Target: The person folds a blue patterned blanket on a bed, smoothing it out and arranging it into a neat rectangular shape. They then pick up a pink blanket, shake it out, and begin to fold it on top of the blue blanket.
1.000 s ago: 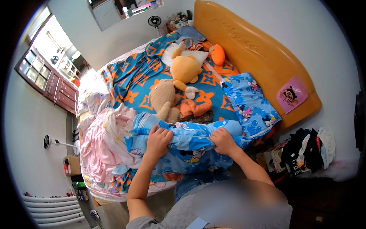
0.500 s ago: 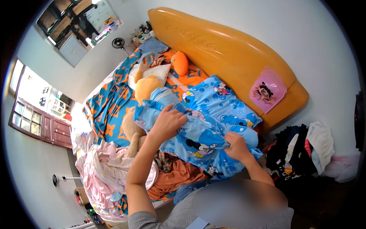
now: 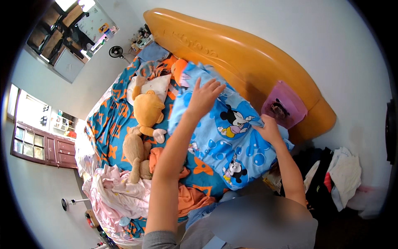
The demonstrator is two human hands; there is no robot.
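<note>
A light-blue pillow point(image 3: 215, 143) printed with cartoon mice and bubbles stands tilted between my hands, at the bed's headboard end. Over its upper left part lies my left hand point(image 3: 206, 97), fingers stretched out and apart. My right hand point(image 3: 268, 129) is closed on the fabric at the pillow's right side, close to the headboard. Anything behind the pillow is hidden, including most of an orange cushion point(image 3: 177, 70).
A wooden headboard point(image 3: 232, 54) with a pink plastic pouch point(image 3: 286, 106) on it runs along the wall. Plush toys point(image 3: 147, 108) lie on the teal and orange bedding point(image 3: 111, 135). Pink bedding point(image 3: 118, 189) is at left. Clothes point(image 3: 344, 170) are piled at right.
Both hands have moved the pillow up toward the headboard, and it now covers the other blue pillow there. The plush toys and part of the bedding have come into view.
</note>
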